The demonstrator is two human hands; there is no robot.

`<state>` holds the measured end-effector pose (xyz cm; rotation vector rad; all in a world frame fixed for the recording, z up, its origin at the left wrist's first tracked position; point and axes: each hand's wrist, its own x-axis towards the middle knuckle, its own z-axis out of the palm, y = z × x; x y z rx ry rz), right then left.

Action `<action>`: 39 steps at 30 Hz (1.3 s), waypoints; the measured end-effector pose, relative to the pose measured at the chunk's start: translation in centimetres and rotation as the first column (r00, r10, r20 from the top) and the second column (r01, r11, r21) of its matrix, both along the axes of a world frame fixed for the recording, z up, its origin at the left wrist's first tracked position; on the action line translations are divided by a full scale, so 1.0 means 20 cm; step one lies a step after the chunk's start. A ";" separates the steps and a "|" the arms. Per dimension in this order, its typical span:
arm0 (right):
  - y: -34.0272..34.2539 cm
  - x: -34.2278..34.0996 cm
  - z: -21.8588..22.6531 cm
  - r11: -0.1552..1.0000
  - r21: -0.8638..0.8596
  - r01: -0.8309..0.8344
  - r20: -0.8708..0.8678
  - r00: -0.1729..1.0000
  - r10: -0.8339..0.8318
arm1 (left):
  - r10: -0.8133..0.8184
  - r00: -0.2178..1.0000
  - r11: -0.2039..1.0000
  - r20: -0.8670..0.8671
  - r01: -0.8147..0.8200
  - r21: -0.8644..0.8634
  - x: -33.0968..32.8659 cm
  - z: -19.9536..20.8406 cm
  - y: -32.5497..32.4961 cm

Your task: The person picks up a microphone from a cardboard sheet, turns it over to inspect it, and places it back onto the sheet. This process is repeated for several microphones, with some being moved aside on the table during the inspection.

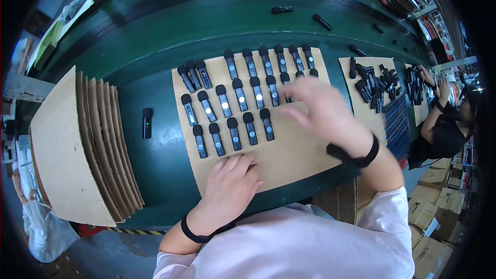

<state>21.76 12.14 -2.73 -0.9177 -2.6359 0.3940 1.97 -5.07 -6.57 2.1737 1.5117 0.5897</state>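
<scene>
Small black handheld microphones with foam tops stand out in rows on a flat cardboard sheet [305,163] in front of me. Several, such as one microphone [239,95] in the middle row, show a bright round spot. My left hand [233,183] rests on the sheet's near edge, fingers laid loosely down, just below the microphone [234,133] in the nearest row. My right hand [323,108], blurred by motion, hovers over the right end of the rows. Its thumb and forefinger look apart with nothing visible between them, and it partly covers microphones there.
A single microphone [147,123] with a green light lies left of the sheet, beside stacked cardboard dividers [67,150]. Another sheet on the right carries a heap of microphones [377,85]. Farther right, a co-worker [444,124] handles more. Loose microphones [323,21] lie across the green bench [196,20].
</scene>
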 end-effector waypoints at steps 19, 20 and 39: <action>1.21 -0.32 -0.14 0.968 0.220 0.124 0.460 0.862 -0.215 | 0.017 0.999 0.999 0.032 -0.016 -0.031 -0.01 0.01 0.03; 1.20 -0.31 -0.12 0.967 0.221 0.124 0.459 0.862 -0.216 | 0.016 0.999 0.999 0.032 -0.015 -0.030 0.00 0.02 0.03; -0.35 0.01 0.08 0.949 -0.184 -0.255 -0.415 0.896 0.160 | 0.279 0.746 0.950 0.604 -0.307 -0.059 0.02 0.17 -0.01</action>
